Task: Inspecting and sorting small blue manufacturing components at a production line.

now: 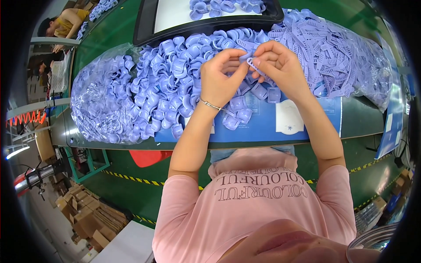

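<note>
My left hand (221,79) and my right hand (283,70) meet above the middle of the bench, fingers closed in pinches. Between them is a small lavender plastic strap (253,65) with a slotted, rounded end, gripped by my right hand. The fingers of my left hand close on a lavender plastic piece (247,55) touching it; its full shape is hidden by the fingers. Below and left of the hands spreads a heap of curved lavender plastic pieces (166,72). Flat slotted lavender straps (326,52) lie piled at the right.
A black tray (210,27) with a white liner and several curved pieces stands at the far side. Clear plastic bags (94,101) hold pieces at the left, and another lies far right. Blue printed sheeting (258,131) covers the bench's near part. Another person (68,22) works at the far left.
</note>
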Demonstrator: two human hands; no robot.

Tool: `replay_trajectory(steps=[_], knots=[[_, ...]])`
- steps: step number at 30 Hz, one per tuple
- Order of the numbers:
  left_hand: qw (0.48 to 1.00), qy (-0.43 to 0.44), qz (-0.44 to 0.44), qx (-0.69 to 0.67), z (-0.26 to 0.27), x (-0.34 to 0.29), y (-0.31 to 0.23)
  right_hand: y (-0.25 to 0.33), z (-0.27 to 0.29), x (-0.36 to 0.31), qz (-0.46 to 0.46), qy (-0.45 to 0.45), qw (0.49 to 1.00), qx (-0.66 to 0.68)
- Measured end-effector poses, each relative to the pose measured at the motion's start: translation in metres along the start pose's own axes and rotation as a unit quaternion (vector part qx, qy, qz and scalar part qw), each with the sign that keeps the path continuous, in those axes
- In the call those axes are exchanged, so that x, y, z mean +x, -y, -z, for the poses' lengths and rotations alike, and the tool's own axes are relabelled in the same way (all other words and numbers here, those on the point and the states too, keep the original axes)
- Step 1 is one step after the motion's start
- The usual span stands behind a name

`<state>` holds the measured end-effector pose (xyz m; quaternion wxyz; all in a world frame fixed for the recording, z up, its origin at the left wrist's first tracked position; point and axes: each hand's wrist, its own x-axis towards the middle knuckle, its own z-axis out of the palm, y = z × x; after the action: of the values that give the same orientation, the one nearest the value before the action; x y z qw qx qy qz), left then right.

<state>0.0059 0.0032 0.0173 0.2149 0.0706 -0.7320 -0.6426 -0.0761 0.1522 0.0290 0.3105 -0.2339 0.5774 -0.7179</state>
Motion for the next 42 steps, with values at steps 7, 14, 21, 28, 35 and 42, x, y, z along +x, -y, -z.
replay_trajectory(steps=[7,14,21,28,35,42], knots=[[1.000,0.018,-0.005,-0.006,0.000,0.000,0.000,-0.001,0.002,0.000,0.012,-0.002,1.000,0.003],[1.000,0.016,-0.005,0.007,-0.001,0.000,-0.005,0.000,0.006,0.000,-0.007,0.009,1.000,0.025],[1.000,0.016,-0.009,-0.001,0.000,0.000,-0.003,-0.001,0.002,0.000,0.000,0.014,1.000,0.021],[1.000,0.017,0.011,-0.019,0.000,0.000,-0.005,0.001,0.001,-0.001,0.016,0.032,0.999,0.003],[0.999,0.024,0.018,-0.019,-0.001,-0.001,-0.006,0.002,0.003,0.000,0.013,0.006,1.000,0.013],[0.972,0.043,0.125,-0.192,0.009,0.005,-0.005,0.001,0.002,-0.001,0.047,-0.003,0.999,-0.023]])
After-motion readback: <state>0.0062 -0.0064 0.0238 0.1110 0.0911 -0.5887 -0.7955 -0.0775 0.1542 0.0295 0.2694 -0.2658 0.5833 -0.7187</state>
